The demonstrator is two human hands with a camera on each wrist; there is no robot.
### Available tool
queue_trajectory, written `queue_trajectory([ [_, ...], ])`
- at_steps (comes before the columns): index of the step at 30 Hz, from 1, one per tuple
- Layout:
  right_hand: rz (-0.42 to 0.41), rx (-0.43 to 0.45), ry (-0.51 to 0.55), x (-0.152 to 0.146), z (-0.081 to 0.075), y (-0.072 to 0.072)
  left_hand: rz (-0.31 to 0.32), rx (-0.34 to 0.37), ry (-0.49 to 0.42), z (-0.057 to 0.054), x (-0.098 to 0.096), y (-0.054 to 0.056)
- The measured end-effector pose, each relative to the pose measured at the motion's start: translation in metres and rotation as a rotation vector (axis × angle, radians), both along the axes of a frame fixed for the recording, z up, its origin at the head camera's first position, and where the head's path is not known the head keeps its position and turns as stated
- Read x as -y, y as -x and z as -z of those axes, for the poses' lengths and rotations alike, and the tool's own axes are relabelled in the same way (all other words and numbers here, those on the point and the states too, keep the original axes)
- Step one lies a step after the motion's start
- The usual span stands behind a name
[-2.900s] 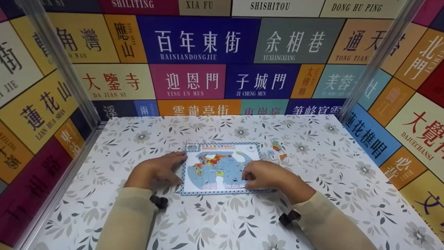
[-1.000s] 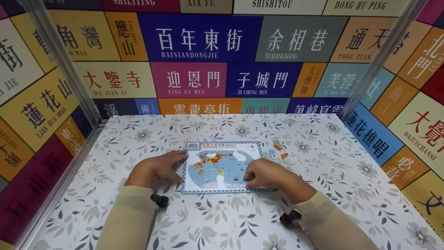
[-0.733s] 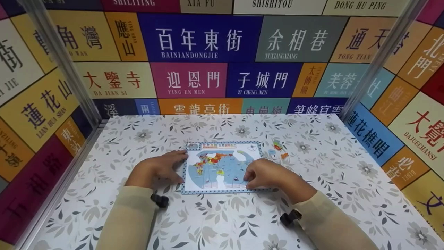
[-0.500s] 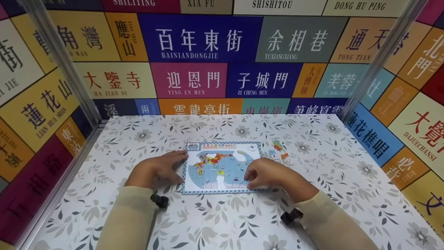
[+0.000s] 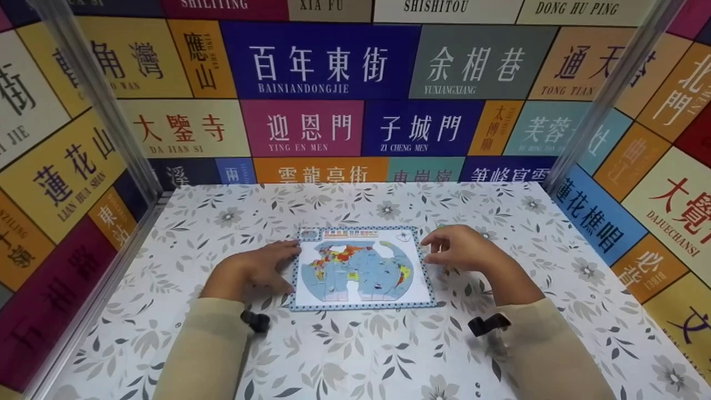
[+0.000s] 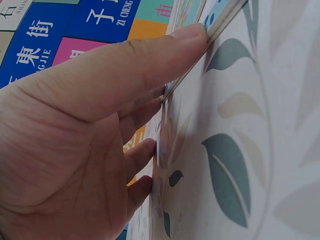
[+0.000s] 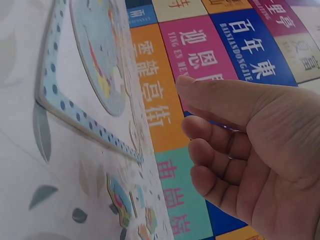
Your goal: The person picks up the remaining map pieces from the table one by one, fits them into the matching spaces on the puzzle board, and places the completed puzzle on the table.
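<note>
A world map jigsaw puzzle (image 5: 361, 307) with a blue dotted border lies flat on the table. White gaps show in its map at the top and bottom middle. My left hand (image 5: 258, 268) rests at its left side; in the left wrist view the thumb (image 6: 187, 40) touches the board's edge. Beyond the right border hovers my right hand (image 5: 466, 248), fingers loosely bent, thumb apart from them and nothing between. Several loose puzzle pieces (image 7: 119, 197) lie on the table past the board's right side, mostly hidden behind the right hand in the head view.
The table (image 5: 333, 361) has a white cover printed with leaves and flowers. Colourful panels with Chinese lettering (image 5: 322, 61) wall it in at the back and both sides, with clear corner posts (image 5: 105, 111). Each wrist carries a small black device (image 5: 255, 321).
My right hand has lifted off the puzzle's lower right and moved right and away toward the loose pieces, uncovering a red and yellow map piece set there. The left hand stays put.
</note>
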State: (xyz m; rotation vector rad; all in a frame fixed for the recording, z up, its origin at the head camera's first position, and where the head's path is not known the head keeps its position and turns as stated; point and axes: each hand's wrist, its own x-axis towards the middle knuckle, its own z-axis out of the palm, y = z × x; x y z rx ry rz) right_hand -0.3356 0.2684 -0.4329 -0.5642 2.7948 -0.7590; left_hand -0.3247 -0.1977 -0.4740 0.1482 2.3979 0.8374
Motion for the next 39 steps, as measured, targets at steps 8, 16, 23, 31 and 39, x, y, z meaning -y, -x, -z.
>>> queue_trajectory([
  [8, 0.098, 0.033, -0.015, -0.026, 0.007, 0.014, -0.039, 0.027, -0.011, 0.000, -0.002, 0.000],
  [16, 0.150, 0.117, 0.024, -0.042, 0.011, 0.022, -0.059, 0.042, -0.036, 0.000, -0.002, -0.002],
  [23, 0.177, 0.082, 0.023, -0.056, 0.015, 0.026, -0.030, 0.012, -0.035, -0.001, -0.001, -0.002],
  [31, 0.235, 0.078, 0.038, -0.069, 0.026, 0.032, -0.032, 0.007, -0.002, -0.002, -0.002, -0.001],
  [39, 0.284, 0.130, 0.037, -0.072, 0.036, 0.033, -0.031, 0.004, 0.006, -0.002, -0.002, -0.002],
])
